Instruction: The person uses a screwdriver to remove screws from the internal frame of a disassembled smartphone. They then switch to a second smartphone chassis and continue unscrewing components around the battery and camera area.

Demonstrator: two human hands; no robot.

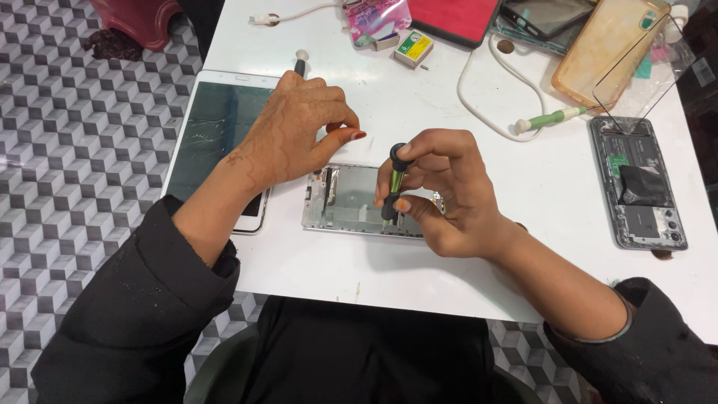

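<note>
bright even overhead light, soft shadows under hands, sharp focus throughout

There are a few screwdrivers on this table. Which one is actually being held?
The dark-handled screwdriver, upright in the right hand over the silver phone frame. The green-and-white one and the one behind the left hand lie untouched.

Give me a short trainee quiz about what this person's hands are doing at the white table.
1. True or false: the right hand holds a screwdriver upright over the opened phone frame.
2. What lies under the left hand's wrist? A) tablet B) book C) plate
3. Which item lies at the table's right edge?

Key: 1 true. 2 A, the tablet. 3 A disassembled phone.
</note>
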